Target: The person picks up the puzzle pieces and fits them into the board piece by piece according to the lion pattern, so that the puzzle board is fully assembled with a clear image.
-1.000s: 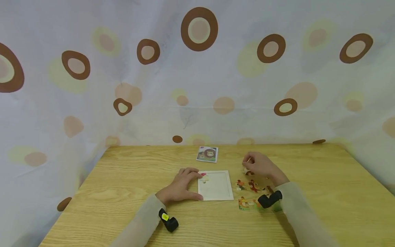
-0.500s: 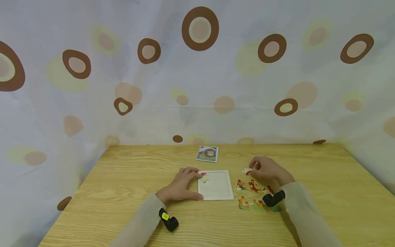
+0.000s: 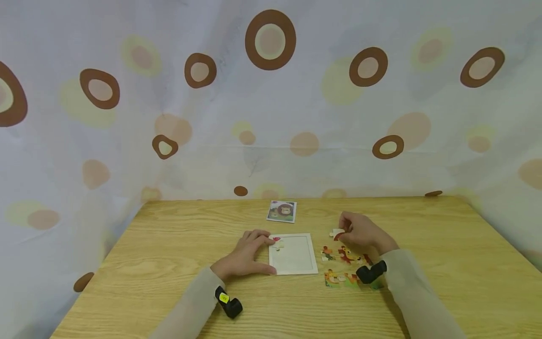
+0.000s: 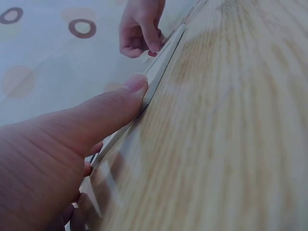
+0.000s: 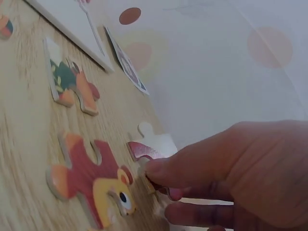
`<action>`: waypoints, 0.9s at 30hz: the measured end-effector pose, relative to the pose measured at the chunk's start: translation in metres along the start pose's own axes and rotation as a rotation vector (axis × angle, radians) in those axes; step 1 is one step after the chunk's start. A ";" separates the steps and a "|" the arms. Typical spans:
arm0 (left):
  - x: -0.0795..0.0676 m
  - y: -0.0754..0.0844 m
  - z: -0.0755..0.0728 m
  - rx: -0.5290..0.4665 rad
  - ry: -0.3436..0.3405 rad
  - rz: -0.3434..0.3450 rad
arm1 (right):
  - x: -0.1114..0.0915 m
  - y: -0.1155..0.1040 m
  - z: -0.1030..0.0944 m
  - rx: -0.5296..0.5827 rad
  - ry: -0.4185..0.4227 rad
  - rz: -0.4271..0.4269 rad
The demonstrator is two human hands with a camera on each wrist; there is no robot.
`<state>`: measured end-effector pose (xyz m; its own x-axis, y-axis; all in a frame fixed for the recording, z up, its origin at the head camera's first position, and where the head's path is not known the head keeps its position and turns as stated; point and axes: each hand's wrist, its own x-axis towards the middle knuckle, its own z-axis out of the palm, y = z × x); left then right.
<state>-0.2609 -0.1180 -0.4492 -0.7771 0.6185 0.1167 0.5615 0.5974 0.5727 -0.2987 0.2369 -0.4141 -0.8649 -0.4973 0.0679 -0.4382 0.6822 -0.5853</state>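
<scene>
A white puzzle frame (image 3: 314,256) lies flat on the table, with a small pink-and-cream puzzle piece (image 3: 278,245) in its upper left corner. My left hand (image 3: 243,255) rests spread along the frame's left side, and in the left wrist view the thumb (image 4: 130,96) lies on its edge. To the right of the frame, my right hand (image 3: 363,231) pinches a puzzle piece at the table, partly hidden under the thumb. A white-and-red piece (image 5: 161,144) shows right at the thumb tip in the right wrist view. Nearby lies a red-and-yellow piece with an eye (image 5: 94,178).
Several loose pieces lie right of the frame, among them an orange-and-green one (image 3: 328,253) and a row of joined-looking pieces (image 3: 336,278) nearer me. A lion picture card (image 3: 281,212) lies behind the frame. Patterned cloth (image 3: 271,117) hangs behind the table (image 3: 190,226).
My right hand has come slightly down and right, then lifted a little, staying at the same white-and-brown piece, which shows more now. The left hand and the frame have kept their places.
</scene>
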 end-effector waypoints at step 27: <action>-0.001 0.003 -0.003 -0.006 0.000 -0.013 | 0.032 -0.038 0.044 0.164 0.054 -0.071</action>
<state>-0.2590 -0.1182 -0.4450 -0.7841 0.6109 0.1094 0.5498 0.6020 0.5791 -0.2991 0.1713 -0.4254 -0.8470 -0.5087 0.1543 -0.4566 0.5477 -0.7011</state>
